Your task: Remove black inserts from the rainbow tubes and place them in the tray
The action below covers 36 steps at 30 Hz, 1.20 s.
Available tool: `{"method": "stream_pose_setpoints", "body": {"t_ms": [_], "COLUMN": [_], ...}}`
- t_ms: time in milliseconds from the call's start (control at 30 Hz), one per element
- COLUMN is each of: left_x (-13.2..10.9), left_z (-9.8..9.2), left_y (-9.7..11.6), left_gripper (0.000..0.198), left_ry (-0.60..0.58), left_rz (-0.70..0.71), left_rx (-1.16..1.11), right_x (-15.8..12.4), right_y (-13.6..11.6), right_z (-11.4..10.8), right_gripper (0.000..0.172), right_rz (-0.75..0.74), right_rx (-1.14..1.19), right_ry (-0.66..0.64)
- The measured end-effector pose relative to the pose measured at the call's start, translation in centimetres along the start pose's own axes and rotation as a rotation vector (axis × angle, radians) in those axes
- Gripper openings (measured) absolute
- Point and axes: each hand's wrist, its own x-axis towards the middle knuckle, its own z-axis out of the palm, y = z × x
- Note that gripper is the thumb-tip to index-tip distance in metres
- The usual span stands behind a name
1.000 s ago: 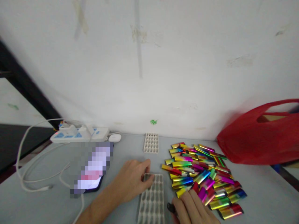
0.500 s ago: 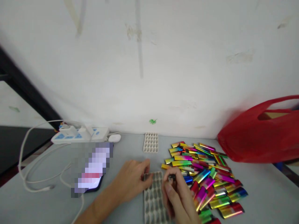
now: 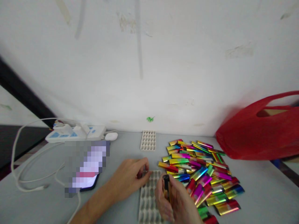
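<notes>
My right hand holds a lighter upright, its black top showing above the curled fingers. It hovers over the right side of a white tray with rows of small slots, at the bottom centre. My left hand rests at that tray's far left corner, with thumb and fingers bent around the edge. To the right of my right hand lies a loose pile of shiny, many-coloured lighters. My palm and fingers hide most of the held lighter.
A second slotted tray lies near the wall. On the left are a phone, white cables, a power strip and a small white case. A red bag stands at the right.
My right hand has turned, so the lighter now stands more upright and shows more of its black top. My left hand stays at the tray's corner. The whole view has shifted slightly.
</notes>
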Motion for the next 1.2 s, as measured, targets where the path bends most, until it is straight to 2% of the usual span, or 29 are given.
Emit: {"method": "stream_pose_setpoints", "body": {"t_ms": [67, 133, 200, 367, 500, 633, 800, 967, 1200], "left_x": [0.0, 0.0, 0.1, 0.1, 0.0, -0.2, -0.3, -0.3, -0.6], "left_z": [0.1, 0.2, 0.3, 0.5, 0.7, 0.9, 0.8, 1.0, 1.4], "left_y": [0.0, -0.1, -0.2, -0.2, -0.2, 0.0, 0.0, -0.3, -0.1], "left_gripper": [0.010, 0.009, 0.009, 0.011, 0.009, 0.006, 0.007, 0.006, 0.007], "left_ry": [0.006, 0.017, 0.020, 0.024, 0.034, 0.037, 0.041, 0.044, 0.041], "left_rz": [0.007, 0.018, 0.030, 0.049, 0.063, 0.092, 0.111, 0.116, 0.123], "left_rx": [0.001, 0.004, 0.008, 0.029, 0.075, 0.128, 0.108, 0.134, 0.138], "right_x": [0.3, 0.3, 0.4, 0.9, 1.2, 1.1, 1.2, 1.6, 1.7], "right_y": [-1.0, -1.9, -2.4, -2.1, -1.7, -2.0, -1.9, -1.7, -1.8], "right_z": [0.0, 0.2, 0.3, -0.5, -0.8, -0.6, -0.3, -0.1, -0.8], "right_gripper": [0.057, 0.052, 0.053, 0.068, 0.066, 0.057, 0.051, 0.054, 0.070], "right_rz": [0.115, 0.136, 0.134, 0.171, 0.150, 0.154, 0.079, 0.032, 0.177], "right_rx": [0.275, 0.435, 0.499, 0.544, 0.542, 0.515, 0.501, 0.487, 0.472], "right_ry": [-0.090, -0.154, -0.216, -0.357, -0.313, -0.229, -0.206, -0.192, -0.272]}}
